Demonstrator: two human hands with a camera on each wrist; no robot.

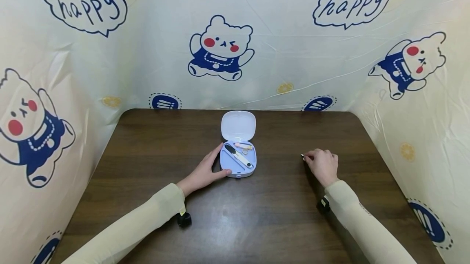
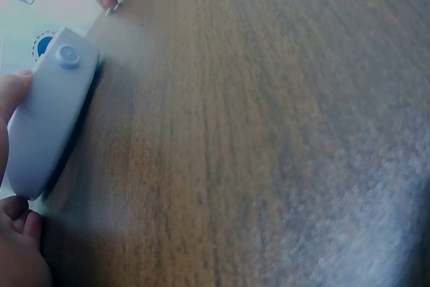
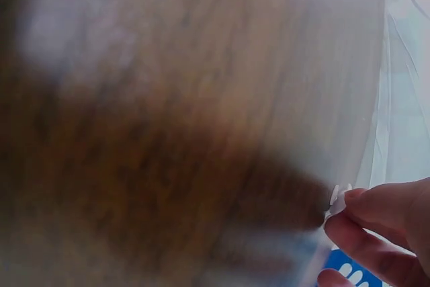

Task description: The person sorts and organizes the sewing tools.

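Note:
A light-blue case (image 1: pixel 238 174) sits on the table with its white lid (image 1: pixel 238 125) raised at the back. Inside lie a slim black-and-white tool (image 1: pixel 238 156), a small pink-and-yellow piece (image 1: pixel 243 146) and a tiny round item, too small to identify. My left hand (image 1: pixel 203 173) holds the case at its left side, thumb at the front edge and fingers along the side. To the right of the case, my right hand (image 1: pixel 324 167) pinches a small white piece (image 3: pixel 338 201) between thumb and fingertips, low over the tabletop; its kind is unclear.
The brown wooden table (image 1: pixel 165 133) has rounded back corners. A pale printed curtain (image 1: pixel 279 52) hangs around its back and sides. A small black wrist camera (image 1: pixel 184 219) hangs under the left sleeve, another (image 1: pixel 323 203) by the right sleeve.

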